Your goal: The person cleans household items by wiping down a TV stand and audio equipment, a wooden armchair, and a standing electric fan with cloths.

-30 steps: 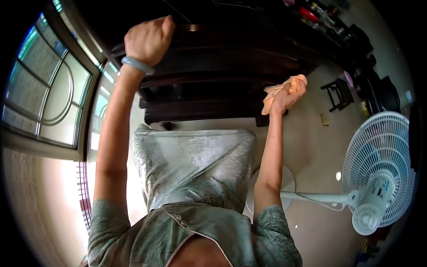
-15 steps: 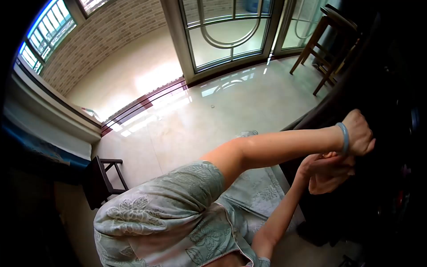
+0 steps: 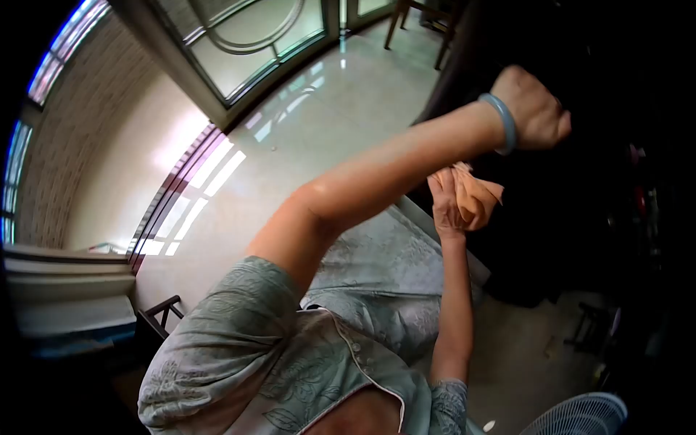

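Observation:
My left hand point(image 3: 528, 107), with a pale blue bangle point(image 3: 502, 122) at the wrist, is closed in a fist over the dark furniture point(image 3: 580, 188). Whether anything is inside the fist is hidden. Below and to the left of it, my right hand point(image 3: 449, 204) grips a crumpled orange cloth point(image 3: 478, 197), part of which sticks out on the right side. The two hands are apart. My left forearm crosses the view above the cloth.
A glass door point(image 3: 254, 65) stands at the upper left beside a floor track point(image 3: 177, 177). A wooden stool point(image 3: 413, 11) is at the top, a dark chair point(image 3: 161, 312) at the lower left. At the lower right are a white fan point(image 3: 580, 417) and a small stool point(image 3: 589, 326).
The view has turned toward the glass door, then shifted slightly. The left fist, at the right hand half a second ago, is now apart and higher. The cloth remains in my right hand.

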A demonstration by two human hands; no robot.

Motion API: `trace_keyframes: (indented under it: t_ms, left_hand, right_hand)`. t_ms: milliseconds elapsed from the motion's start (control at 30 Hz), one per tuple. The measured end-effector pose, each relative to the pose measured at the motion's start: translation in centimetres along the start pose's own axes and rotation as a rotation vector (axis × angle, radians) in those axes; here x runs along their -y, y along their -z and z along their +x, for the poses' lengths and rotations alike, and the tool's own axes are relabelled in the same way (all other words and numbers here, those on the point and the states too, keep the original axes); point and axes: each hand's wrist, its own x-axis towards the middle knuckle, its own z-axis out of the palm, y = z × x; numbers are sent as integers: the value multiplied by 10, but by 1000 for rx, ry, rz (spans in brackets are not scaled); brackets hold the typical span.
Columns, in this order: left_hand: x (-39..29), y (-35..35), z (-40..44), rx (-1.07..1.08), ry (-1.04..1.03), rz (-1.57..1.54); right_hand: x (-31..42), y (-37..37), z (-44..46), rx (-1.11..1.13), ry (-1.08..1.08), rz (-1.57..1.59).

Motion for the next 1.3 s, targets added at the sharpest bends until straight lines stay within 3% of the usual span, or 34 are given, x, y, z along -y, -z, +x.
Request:
trace_keyframes:
  t_ms: [33, 100, 133, 167, 300, 333, 400, 433, 567, 633, 700, 767, 833, 967, 1133, 1233, 1300]
  left_hand:
    - [0, -5, 0, -69, -1, 1]
    - [0, -3, 0, 0, 11, 11]
    - [0, -4, -2, -272, -163, 15]
    - [1, -5, -2, -301, -165, -12]
    - [0, -3, -3, -287, -160, 13]
    - [0, -3, -4, -281, -159, 16]
    - [1, -2, -4, -272, -167, 29]
    - [2, 0, -4, -263, -171, 43]
    - [5, -1, -4, -276, -153, 45]
    - [6, -2, -3, -288, -160, 40]
    - [7, -1, -2, -269, -153, 30]
    - [6, -3, -3, -299, -165, 33]
    - [6, -2, -2, -265, -203, 96]
    - [7, -4, -1, -251, -321, 88]
    - [1, -4, -1, -206, -238, 53]
    - [0, -3, -2, -217, -231, -2]
    - [-2, -4, -2, -228, -250, 55]
  right_hand:
    - [-2, 3, -8, -88, 5, 112]
    - [-8, 17, -28, -205, -47, 102]
    - [-13, 28, -47, -201, -169, 52]
    - [-18, 36, -59, -209, -278, 8]
    - [-63, 71, -109, -231, -628, -104]
    - [-61, 71, -111, -236, -632, -106]
    - [-51, 73, -103, -375, -690, 149]
    - [-38, 69, -95, -411, -616, 56]
    - [13, 46, -40, -493, -319, 341]
    - [31, 31, -7, -397, -261, 420]
    - [46, -1, 26, -361, -316, 385]
    - [56, -55, 45, -171, -510, 183]
    - [62, -53, 62, -101, -580, -6]
    - [45, -41, 34, 9, -451, -80]
    - [21, 10, -48, -204, -406, 60]
    - [-19, 40, -107, -225, -679, 32]
    - [-61, 59, -143, -249, -730, -86]
